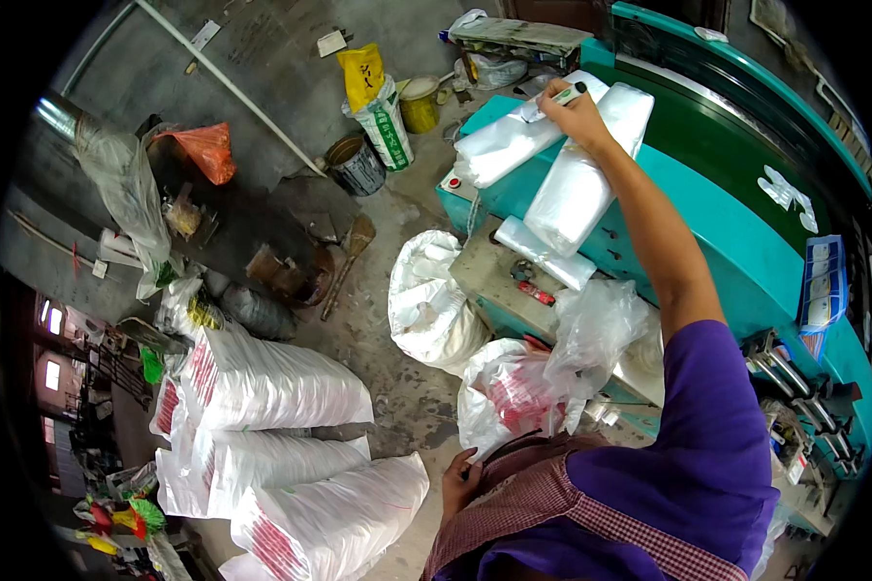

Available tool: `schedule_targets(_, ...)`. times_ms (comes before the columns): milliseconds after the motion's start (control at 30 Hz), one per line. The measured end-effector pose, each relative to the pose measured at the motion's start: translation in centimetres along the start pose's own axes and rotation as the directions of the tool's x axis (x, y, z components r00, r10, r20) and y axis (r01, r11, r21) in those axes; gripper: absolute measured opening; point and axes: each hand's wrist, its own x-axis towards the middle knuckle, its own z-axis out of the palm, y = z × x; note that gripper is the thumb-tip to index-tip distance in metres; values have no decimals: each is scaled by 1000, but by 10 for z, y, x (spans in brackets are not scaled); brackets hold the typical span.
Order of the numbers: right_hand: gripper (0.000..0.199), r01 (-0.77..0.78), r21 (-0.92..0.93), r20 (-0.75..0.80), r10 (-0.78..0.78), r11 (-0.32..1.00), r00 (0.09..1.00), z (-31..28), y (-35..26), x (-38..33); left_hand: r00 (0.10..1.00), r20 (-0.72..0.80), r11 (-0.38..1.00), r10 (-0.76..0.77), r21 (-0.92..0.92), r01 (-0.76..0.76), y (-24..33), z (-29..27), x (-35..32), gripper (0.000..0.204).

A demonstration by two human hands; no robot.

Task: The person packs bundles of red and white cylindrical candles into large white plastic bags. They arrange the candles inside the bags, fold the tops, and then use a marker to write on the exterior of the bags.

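Stretched out over the teal machine, my right hand (581, 120) grips a marker pen (571, 94) above a roll of clear plastic film (502, 150). Next to that roll, under my forearm, lies a second, thicker plastic roll (564, 205). A thinner plastic roll (545, 254) rests closer to me. My left hand (458, 482) is low by my checked apron, its fingers curled. Something small and dark shows at those fingers, too small to name. Near it stands a white sack with red print (513, 392), topped by loose clear plastic (596, 329).
The teal machine (707, 228) fills the right side. An open white sack (426, 320) stands on the floor beside it. Several stuffed white sacks (281, 382) lie at the left. Farther off are a dark bucket (356, 165), a yellow bucket (420, 105) and a broom (357, 239).
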Motion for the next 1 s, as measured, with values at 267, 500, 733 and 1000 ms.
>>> schedule_targets(267, 29, -147, 8, -45, 147, 989, 988, 2, -5, -1, 998, -43, 998, -54, -20, 54, -13, -5, -8, 28)
schedule_targets(500, 29, -160, -24, -22, 160, 987, 987, 2, 2, 0, 996, -65, 998, -69, -10, 68, -11, -5, -16, 29)
schedule_targets(733, 28, -136, -36, -27, 135, 990, 990, 3, 0, -3, 996, -73, 998, -60, 2, 60, -12, -5, -22, 29)
schedule_targets(1000, 28, -144, -70, -24, 143, 987, 989, 2, -1, -2, 995, -70, 997, -68, -34, 65, -8, -8, -27, 30)
